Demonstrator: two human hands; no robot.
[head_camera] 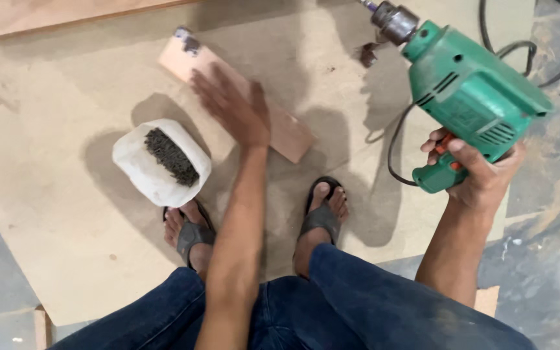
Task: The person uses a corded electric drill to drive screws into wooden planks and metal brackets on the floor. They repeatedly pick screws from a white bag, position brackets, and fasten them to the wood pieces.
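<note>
Fibreboard sheet [59, 214] over grey stone floor [552, 214], wood block [286, 133], screw tub [161, 162]

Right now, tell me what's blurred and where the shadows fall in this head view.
Head view: the left hand over the wooden block is smeared by motion blur; the right hand and green drill are sharper; soft shadows lie left of the white container and across the board around the feet.

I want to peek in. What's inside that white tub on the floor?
The white tub holds a heap of small dark screws. Whatever lies beneath the top layer is covered, so how deep the heap goes cannot be seen.
</note>
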